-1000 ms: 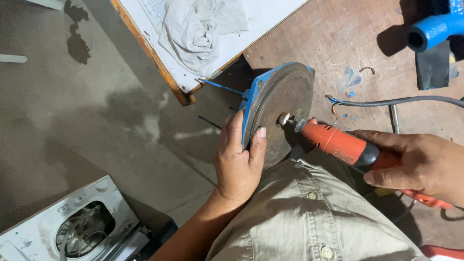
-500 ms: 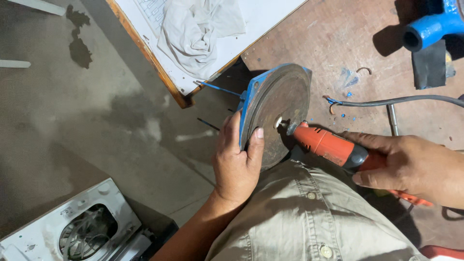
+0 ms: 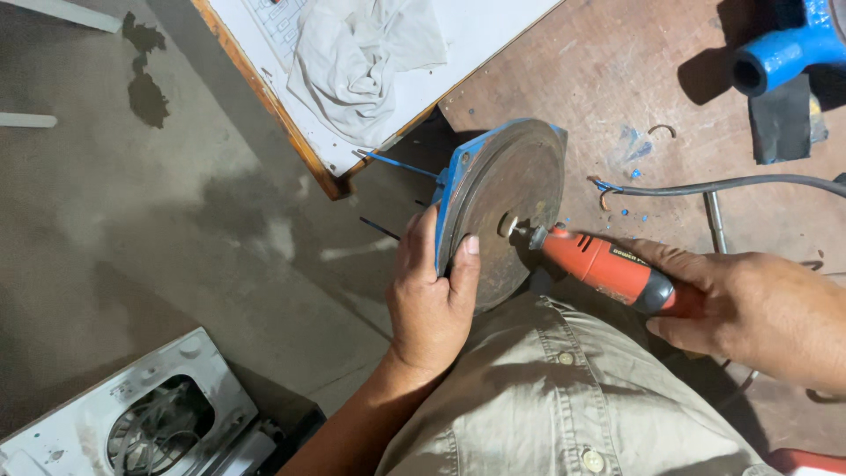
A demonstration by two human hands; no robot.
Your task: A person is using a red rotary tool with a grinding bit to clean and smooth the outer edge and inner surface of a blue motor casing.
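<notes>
Round metal disc [image 3: 511, 211] gripped edge-on by left hand [image 3: 432, 295], right hand [image 3: 758, 308] fingers clasp orange rotary tool [image 3: 608, 269]

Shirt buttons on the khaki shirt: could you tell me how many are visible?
2. One button sits just below the red rotary tool; the other button is near the bottom edge. More may be hidden out of frame.

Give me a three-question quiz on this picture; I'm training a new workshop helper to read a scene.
1. True or false: the left hand grips the round metal disc by its edge.
2. What does the right hand hold? A) orange rotary tool B) hammer C) paintbrush
3. What lies on the white board?

Key: 1 true. 2 A; its tip meets the disc's face. 3 A crumpled grey cloth.
</notes>
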